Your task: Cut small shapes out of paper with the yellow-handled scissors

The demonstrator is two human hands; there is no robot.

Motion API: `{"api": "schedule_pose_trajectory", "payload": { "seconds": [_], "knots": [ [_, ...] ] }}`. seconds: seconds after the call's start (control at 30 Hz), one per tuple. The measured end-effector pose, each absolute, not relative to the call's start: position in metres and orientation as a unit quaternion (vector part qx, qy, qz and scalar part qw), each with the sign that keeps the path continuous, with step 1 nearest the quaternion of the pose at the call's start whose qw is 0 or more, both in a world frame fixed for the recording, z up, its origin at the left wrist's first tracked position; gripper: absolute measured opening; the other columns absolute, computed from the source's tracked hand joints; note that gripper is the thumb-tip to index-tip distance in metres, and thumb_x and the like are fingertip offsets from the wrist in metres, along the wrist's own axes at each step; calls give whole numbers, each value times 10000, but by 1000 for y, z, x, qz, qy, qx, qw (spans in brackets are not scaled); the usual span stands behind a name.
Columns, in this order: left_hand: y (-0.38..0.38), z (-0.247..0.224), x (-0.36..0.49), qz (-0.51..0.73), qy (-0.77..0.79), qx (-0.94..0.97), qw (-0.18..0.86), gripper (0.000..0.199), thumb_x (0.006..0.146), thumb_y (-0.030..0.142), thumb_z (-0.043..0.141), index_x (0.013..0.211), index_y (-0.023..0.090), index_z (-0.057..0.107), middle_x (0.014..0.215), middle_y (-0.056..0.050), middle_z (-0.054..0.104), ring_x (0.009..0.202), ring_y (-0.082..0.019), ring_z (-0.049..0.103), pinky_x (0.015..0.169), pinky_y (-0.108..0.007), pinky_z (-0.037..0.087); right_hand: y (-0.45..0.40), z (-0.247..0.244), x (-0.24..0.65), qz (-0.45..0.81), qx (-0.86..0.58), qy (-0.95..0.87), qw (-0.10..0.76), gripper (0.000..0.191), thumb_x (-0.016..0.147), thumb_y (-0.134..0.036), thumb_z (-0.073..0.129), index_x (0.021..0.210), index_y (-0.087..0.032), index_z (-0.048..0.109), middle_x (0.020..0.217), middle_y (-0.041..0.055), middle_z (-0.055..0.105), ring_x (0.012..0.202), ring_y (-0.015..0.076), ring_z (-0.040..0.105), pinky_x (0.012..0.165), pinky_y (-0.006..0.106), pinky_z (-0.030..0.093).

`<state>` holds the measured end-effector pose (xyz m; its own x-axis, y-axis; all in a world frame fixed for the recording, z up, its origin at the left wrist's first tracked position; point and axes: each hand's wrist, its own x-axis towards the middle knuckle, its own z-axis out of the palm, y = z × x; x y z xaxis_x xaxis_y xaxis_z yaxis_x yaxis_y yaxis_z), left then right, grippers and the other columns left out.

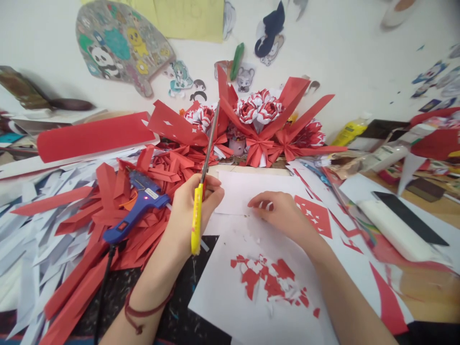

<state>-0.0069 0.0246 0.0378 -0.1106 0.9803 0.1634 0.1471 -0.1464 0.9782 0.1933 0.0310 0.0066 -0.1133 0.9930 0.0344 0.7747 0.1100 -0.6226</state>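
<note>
My left hand (187, 211) is closed on a pair of scissors (196, 218) with yellow handles. The scissors stand nearly upright, edge-on to me, and the blades point up and away. The left fingertips are beside the edge of a white paper sheet (233, 184). My right hand (278, 211) is curled over this sheet with its fingertips drawn together. Whatever it may pinch is too small to make out. Nearer me, small red and white paper scraps (273, 282) lie on another white sheet (215, 297). A red paper piece with star-shaped cutouts (314, 215) is beside the right wrist.
A blue glue gun (134, 213), its light on, rests on a heap of folded red paper strips (151, 239). White strips (46, 239) spread over the left side. Red-and-white paper flowers (258, 108) stand against the wall. At right are a phone (409, 218) and a yellow bottle (350, 130).
</note>
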Motion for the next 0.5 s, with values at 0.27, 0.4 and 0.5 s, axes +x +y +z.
{"api": "schedule_pose_trajectory", "payload": {
  "seconds": [0.27, 0.4, 0.5],
  "knots": [
    [23, 40, -6, 529, 516, 533, 412, 164, 678, 256, 676, 788, 181, 580, 657, 22, 551, 585, -97, 494, 501, -210, 333, 33, -1, 194, 256, -586, -740, 209, 205, 717, -104, 571, 779, -221, 728, 814, 28, 696, 701, 150, 587, 668, 276, 429],
    [21, 42, -5, 531, 511, 529, 421, 162, 677, 241, 677, 792, 175, 582, 645, 29, 545, 581, -88, 494, 497, -198, 333, 35, -2, 197, 245, -588, -745, 198, 234, 709, -61, 541, 742, -214, 715, 784, 23, 688, 691, 149, 576, 667, 277, 414],
    [21, 41, -5, 535, 505, 526, 426, 166, 671, 233, 683, 790, 173, 585, 663, 25, 552, 597, -87, 505, 493, -192, 337, 35, -2, 194, 240, -586, -743, 218, 209, 740, -97, 551, 800, -218, 709, 786, 23, 680, 680, 146, 570, 660, 281, 411]
  ]
}}
